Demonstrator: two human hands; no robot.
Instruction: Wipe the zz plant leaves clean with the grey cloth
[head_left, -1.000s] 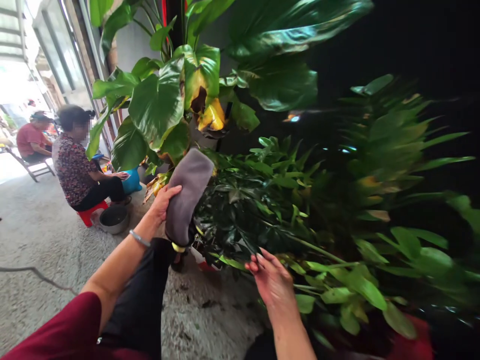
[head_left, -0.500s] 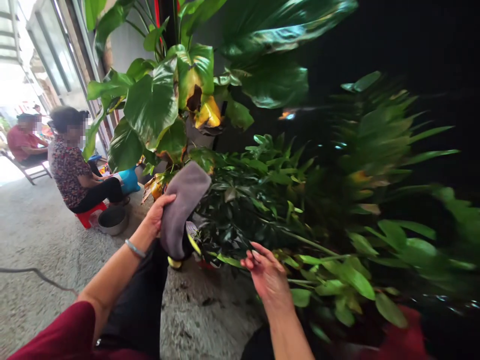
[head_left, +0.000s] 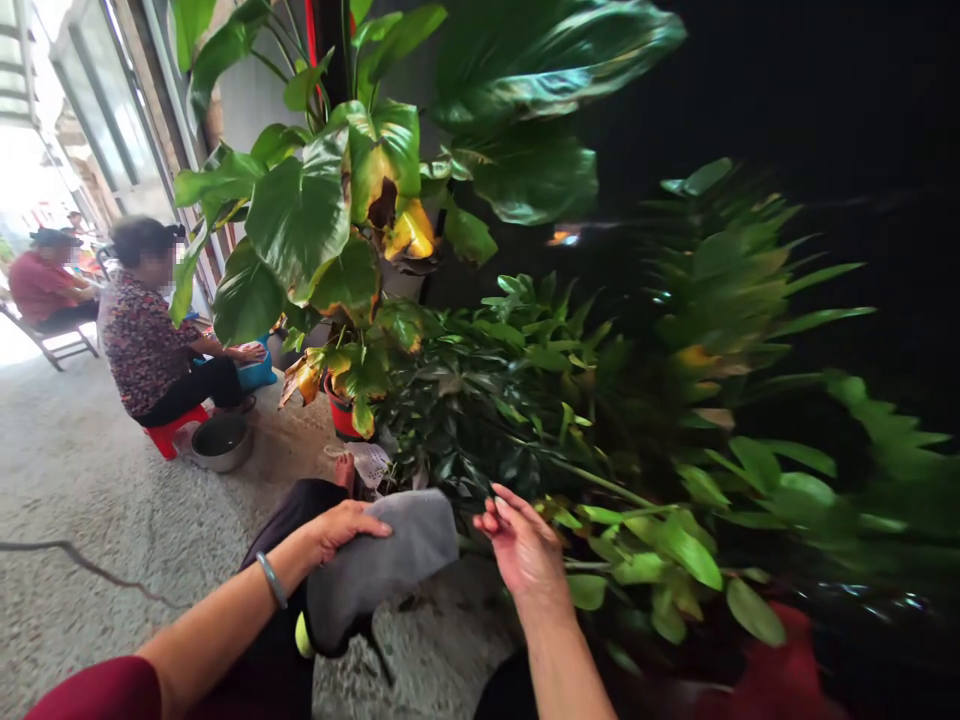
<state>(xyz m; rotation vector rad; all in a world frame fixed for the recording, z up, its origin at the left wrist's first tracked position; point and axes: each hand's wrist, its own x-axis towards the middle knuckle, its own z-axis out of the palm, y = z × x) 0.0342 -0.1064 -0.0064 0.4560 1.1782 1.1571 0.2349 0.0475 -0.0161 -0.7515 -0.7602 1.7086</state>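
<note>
My left hand (head_left: 346, 530) grips a flat grey piece (head_left: 390, 565) by its upper edge, thumb on top. The piece has a soft, fabric-like face, a curved outline and a dark underside. A yellow-green bit (head_left: 302, 636) shows by its lower left end, and a dark strip hangs below. To the right, apart from the piece, my right hand (head_left: 525, 550) is raised with thumb and forefinger pressed together. Whatever small thing they may pinch is too thin to make out.
Potted plants (head_left: 300, 220) with broad leaves crowd the front and right, one in a red pot (head_left: 343, 412). To the left a person (head_left: 154, 320) sits on a red stool (head_left: 174, 430) beside a grey basin (head_left: 222, 442). A dark cable (head_left: 82, 560) crosses the concrete floor.
My left hand has lowered the grey piece and turned it from upright to nearly level, uncovering the red pot. My right hand keeps its pinch and has barely moved.
</note>
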